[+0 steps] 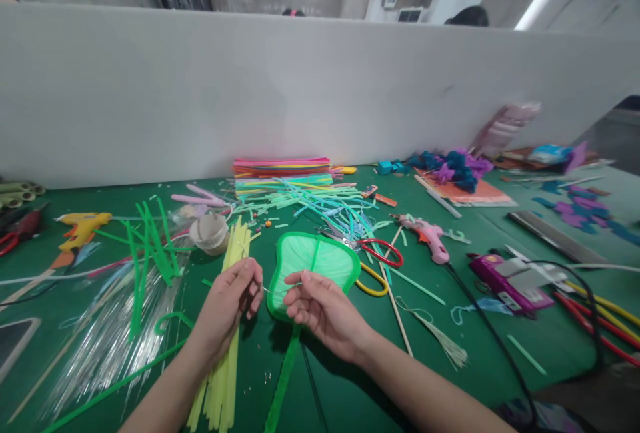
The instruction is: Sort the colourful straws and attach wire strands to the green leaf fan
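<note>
A green leaf-shaped craft piece with a long green stem lies on the green table in front of me. My right hand rests on its lower edge, fingers curled in a pinch on a thin pale strand. My left hand is just to the left, fingers pinched on the other end of what looks like the same strand. A bundle of yellow strips lies under my left wrist.
Scissors with red handles, a pink glue gun, a yellow glue gun, green pipe cleaners, a stack of coloured strips and a purple device with a black cable litter the table. A white partition stands behind.
</note>
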The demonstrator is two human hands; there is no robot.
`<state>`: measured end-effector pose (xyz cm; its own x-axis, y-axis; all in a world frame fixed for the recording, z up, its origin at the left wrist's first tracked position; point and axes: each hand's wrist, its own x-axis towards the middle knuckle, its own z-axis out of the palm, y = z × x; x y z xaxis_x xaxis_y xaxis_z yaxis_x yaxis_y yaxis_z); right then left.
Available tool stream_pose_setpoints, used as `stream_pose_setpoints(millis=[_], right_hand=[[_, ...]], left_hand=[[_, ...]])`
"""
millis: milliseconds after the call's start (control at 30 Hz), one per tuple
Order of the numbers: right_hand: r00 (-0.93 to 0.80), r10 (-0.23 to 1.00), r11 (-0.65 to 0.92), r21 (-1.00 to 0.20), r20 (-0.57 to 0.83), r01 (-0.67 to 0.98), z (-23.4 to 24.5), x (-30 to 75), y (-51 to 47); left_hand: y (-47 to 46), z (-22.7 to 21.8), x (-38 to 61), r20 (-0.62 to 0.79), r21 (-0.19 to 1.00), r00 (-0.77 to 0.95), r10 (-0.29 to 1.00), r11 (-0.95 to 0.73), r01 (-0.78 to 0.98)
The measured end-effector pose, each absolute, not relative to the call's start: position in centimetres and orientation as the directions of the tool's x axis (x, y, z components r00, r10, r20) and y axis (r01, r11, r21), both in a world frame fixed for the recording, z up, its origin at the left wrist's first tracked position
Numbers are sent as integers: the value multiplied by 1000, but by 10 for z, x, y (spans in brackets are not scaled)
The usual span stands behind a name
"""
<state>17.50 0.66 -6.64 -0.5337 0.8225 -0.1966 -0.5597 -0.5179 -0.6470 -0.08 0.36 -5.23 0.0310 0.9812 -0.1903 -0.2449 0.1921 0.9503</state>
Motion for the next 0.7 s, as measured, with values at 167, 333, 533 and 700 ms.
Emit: stream_pose_setpoints(millis=[167, 333, 533, 700], right_hand=[[-550, 810, -539, -630, -204, -560, -66, 174, 6], [-506, 814, -569, -570, -286, -593, -70, 171, 8], [-602, 757, -600, -636, -255, -485, -74, 176, 13], [-559, 812, -484, -731, -168, -482, -68, 187, 24]], left_hand=[[5, -50, -1, -197, 957, 49, 979, 203, -209], [5, -50, -2, -110, 977, -45, 993, 99, -191], [6, -49, -8, -128, 956, -59, 990, 107, -274], [2, -46, -10, -174, 936, 123, 977, 203, -288]])
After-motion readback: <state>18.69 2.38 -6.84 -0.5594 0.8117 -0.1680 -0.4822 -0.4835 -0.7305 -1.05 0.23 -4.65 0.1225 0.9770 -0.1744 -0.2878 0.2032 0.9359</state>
